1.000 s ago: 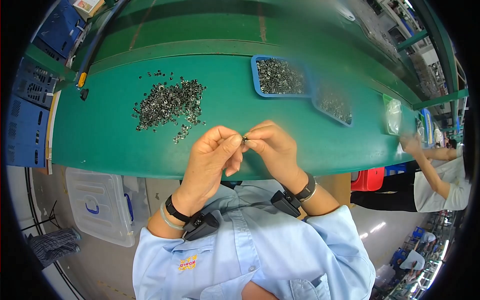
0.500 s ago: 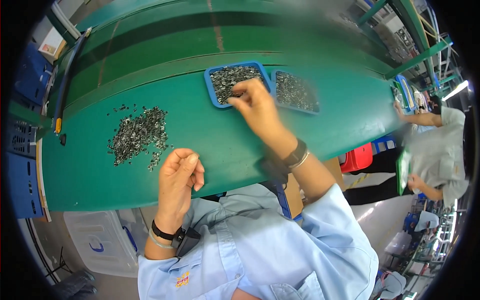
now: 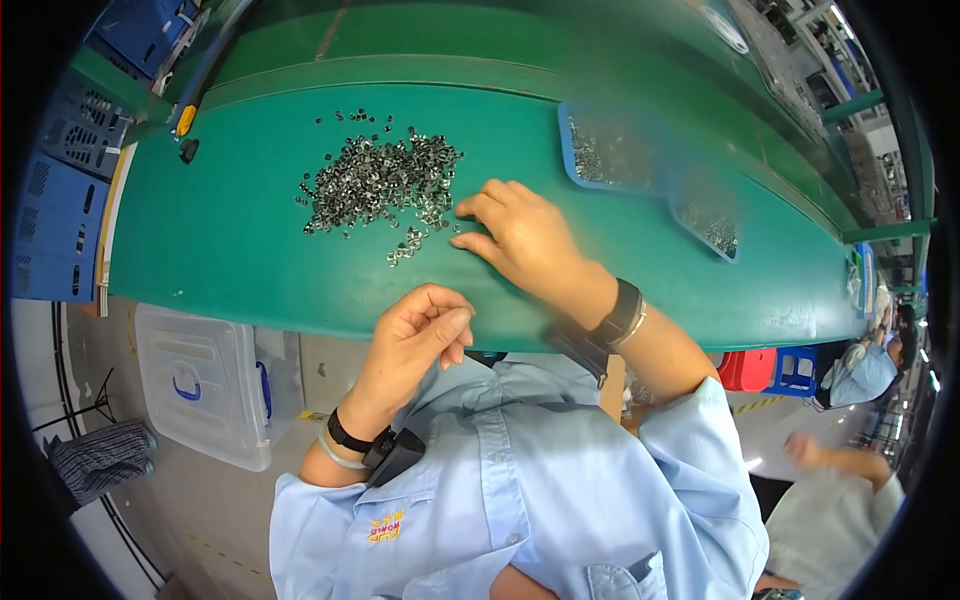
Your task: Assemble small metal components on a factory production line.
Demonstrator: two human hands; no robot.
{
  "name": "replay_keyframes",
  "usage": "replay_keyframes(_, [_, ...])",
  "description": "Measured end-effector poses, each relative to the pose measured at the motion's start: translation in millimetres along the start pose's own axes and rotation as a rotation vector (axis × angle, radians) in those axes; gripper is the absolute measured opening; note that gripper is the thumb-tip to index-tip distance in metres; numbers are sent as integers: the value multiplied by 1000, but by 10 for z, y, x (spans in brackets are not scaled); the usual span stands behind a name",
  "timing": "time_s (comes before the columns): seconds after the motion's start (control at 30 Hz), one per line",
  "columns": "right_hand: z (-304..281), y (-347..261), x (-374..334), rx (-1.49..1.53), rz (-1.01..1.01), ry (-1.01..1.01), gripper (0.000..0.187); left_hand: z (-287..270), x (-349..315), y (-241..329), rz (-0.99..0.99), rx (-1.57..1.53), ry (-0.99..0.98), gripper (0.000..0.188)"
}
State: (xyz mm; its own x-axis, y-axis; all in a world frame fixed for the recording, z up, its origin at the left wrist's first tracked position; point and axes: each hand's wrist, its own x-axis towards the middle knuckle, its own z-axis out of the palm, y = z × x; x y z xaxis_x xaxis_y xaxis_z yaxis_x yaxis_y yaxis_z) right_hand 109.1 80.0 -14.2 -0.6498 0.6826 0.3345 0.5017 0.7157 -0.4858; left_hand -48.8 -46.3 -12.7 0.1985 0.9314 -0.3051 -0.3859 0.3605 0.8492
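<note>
A heap of small, dark, shiny metal-looking pieces lies loose on the green tabletop, with a few strays along its edges. Just off its right side is my right hand, thumb and fingers apart, with nothing visible between them. My left hand hovers by the table's near edge, thumb pressed to curled fingers. Whatever it may pinch is hidden. To the right, a blue tray holds similar small pieces, and a second blue tray beside it holds more; both look blurred.
Along the back of the green table runs a raised ledge. A clear lidded plastic box stands on the floor at left, below blue crates. A red stool and another person are at the right.
My right hand has left the blue tray and come left to the heap's edge, its fingers now wider apart. My left hand remains pinched. The whole view has shifted.
</note>
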Motion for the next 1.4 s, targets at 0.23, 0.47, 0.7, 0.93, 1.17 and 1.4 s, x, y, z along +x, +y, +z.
replay_keyframes(0.23, [-32, 32, -70, 37, 28, 41, 15, 11, 97, 30, 100, -73, 52, 12])
replay_keyframes(0.47, [-410, -94, -502, 426, 130, 244, 48, 307, 318, 59, 9, -139, -46, 15])
replay_keyframes(0.7, [-695, -99, -763, 66, -14, 95, 64, 636, 495, 39, -36, -93, -54, 18])
replay_keyframes(0.93, [-678, -75, -825, 121, 4, 126, 61, 665, 535, -33, -78, -184, -70, 19])
replay_keyframes(1.17, [-574, 47, -895, 217, 22, 223, 37, 634, 517, -74, -76, -205, -120, 20])
replay_keyframes(1.4, [-549, 19, -859, 148, 20, 257, 25, 679, 484, -13, -66, -149, -55, 18])
